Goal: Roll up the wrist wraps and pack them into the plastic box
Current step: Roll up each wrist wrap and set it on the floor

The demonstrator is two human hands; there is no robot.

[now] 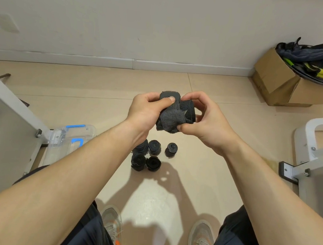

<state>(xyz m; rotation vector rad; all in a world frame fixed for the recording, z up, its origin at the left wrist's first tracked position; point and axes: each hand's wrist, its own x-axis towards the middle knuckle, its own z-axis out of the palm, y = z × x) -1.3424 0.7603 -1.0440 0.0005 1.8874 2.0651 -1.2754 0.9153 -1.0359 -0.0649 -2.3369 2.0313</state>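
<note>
The left forearm [70, 175] and right forearm [268, 182] are bare down to the left hand [144, 111] and right hand [209, 124]. A dark garment [86, 237], black to navy, covers both thighs; shorts or trousers, I cannot tell. The left sneaker [111, 221] and right sneaker [201, 237] are grey mesh with pale laces and bright orange patches.

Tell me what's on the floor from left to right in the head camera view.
clear plastic box → left shoe → cluster of four rolled wrist wraps → single rolled wrap → right shoe → cardboard box
</note>
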